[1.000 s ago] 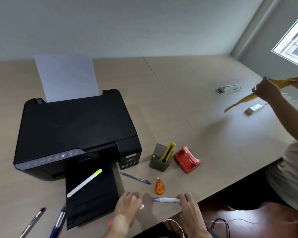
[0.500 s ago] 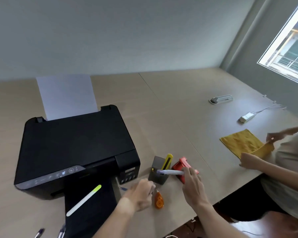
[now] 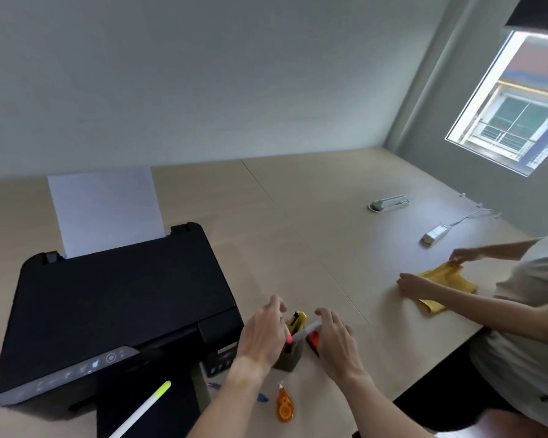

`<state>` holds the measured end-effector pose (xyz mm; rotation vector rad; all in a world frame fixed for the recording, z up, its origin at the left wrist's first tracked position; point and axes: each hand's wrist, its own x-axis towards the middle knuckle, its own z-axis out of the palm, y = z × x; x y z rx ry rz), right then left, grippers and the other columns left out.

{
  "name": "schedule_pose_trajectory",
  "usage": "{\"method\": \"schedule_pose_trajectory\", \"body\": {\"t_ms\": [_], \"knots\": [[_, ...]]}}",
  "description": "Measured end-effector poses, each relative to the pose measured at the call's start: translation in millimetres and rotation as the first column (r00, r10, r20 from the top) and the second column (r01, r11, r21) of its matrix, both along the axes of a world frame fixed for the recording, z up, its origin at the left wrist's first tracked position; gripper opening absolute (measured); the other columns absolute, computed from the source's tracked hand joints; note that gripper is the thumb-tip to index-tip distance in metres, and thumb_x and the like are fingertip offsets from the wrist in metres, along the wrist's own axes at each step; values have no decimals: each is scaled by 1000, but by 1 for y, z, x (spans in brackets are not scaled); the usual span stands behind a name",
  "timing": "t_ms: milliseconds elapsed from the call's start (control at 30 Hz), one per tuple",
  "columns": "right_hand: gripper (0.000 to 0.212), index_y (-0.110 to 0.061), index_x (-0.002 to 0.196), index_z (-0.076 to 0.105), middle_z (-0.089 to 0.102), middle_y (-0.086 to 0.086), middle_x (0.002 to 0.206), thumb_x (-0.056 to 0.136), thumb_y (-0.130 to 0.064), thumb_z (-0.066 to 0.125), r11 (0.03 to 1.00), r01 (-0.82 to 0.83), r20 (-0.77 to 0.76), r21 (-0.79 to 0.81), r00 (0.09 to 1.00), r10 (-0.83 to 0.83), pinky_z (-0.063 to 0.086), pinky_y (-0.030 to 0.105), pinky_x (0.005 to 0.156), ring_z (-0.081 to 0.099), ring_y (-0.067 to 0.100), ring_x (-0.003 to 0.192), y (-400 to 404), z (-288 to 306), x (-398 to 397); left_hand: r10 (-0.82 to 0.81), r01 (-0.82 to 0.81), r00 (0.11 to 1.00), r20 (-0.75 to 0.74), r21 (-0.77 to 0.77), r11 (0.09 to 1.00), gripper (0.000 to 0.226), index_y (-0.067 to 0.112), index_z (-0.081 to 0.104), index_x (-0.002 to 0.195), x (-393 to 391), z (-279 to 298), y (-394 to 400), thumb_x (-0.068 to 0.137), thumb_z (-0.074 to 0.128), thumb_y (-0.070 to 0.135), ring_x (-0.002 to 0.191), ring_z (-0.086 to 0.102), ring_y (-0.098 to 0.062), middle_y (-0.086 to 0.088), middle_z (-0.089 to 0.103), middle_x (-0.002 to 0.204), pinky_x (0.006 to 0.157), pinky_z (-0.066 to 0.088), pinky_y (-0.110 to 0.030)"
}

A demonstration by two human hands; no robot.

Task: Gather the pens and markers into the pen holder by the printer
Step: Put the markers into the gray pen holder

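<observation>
A dark grey pen holder (image 3: 289, 359) stands just right of the black printer (image 3: 117, 311), with a yellow cutter (image 3: 299, 320) sticking out of it. My left hand (image 3: 261, 338) is over the holder's left side, closed on a pink-tipped marker (image 3: 288, 338) that points down into it. My right hand (image 3: 336, 341) grips a white marker (image 3: 307, 330), its tip slanting down to the holder's mouth. A white highlighter with a yellow-green cap (image 3: 147, 407) lies on the printer's output tray. A blue pen (image 3: 262, 397) lies on the table, mostly hidden under my left forearm.
An orange correction tape (image 3: 284, 406) lies in front of the holder. A red object (image 3: 313, 340) sits behind my right hand. At the right, another person's hands fold a yellow cloth (image 3: 440, 287). A power strip (image 3: 389, 202) and a white adapter (image 3: 435, 234) lie farther back.
Both hands lifted from the table's front edge and moved to the pen holder, each carrying a marker. The white marker tilted from level to pointing down at the holder. The view tilted up.
</observation>
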<state>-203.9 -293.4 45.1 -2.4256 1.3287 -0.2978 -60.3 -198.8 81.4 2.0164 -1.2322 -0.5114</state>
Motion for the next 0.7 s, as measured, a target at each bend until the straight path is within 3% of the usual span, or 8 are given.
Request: {"method": "schedule_pose_trajectory", "body": {"t_ms": [100, 233, 433, 633, 700], "knots": [[31, -22, 124, 46, 57, 2, 127, 94, -21, 52, 999, 43, 44, 27, 998, -44, 37, 31, 96, 54, 23, 114, 4, -2, -6, -85, 78, 993, 88, 77, 994, 7, 17, 57, 105, -3, -12, -1, 101, 51, 18, 91, 69, -16, -1, 69, 95, 79, 59, -38], [35, -20, 128, 43, 58, 4, 126, 94, -11, 44, 994, 106, 26, 21, 994, -107, 38, 38, 102, 54, 25, 115, 9, -10, -14, -116, 106, 985, 127, 85, 991, 9, 16, 61, 106, -4, -18, -1, 99, 56, 13, 100, 64, -16, -1, 64, 107, 84, 57, -32], [18, -17, 105, 54, 60, 3, 107, 91, -9, 46, 991, 72, -110, 111, 992, -60, 48, 36, 93, 57, 21, 95, 38, -39, -25, -103, 103, 994, 46, 4, 995, 4, 16, 63, 94, -1, -27, 17, 95, 61, 13, 91, 66, -14, 2, 63, 96, 77, 58, -31], [22, -18, 110, 52, 56, 3, 114, 89, -16, 50, 946, 25, -184, 323, 982, 37, 47, 34, 94, 56, 21, 107, 69, -66, -16, -176, 162, 983, 56, 200, 966, 9, 22, 63, 89, 12, -59, 61, 92, 57, 17, 84, 60, -10, 5, 63, 95, 66, 52, -26], [24, -19, 112, 50, 54, 4, 115, 88, -23, 52, 926, 47, -224, 374, 974, 41, 46, 37, 94, 56, 24, 109, 78, -73, -9, -169, 139, 982, 81, 282, 949, 10, 21, 62, 91, 13, -74, 75, 93, 54, 16, 90, 61, -13, 4, 63, 98, 73, 53, -28]]}}
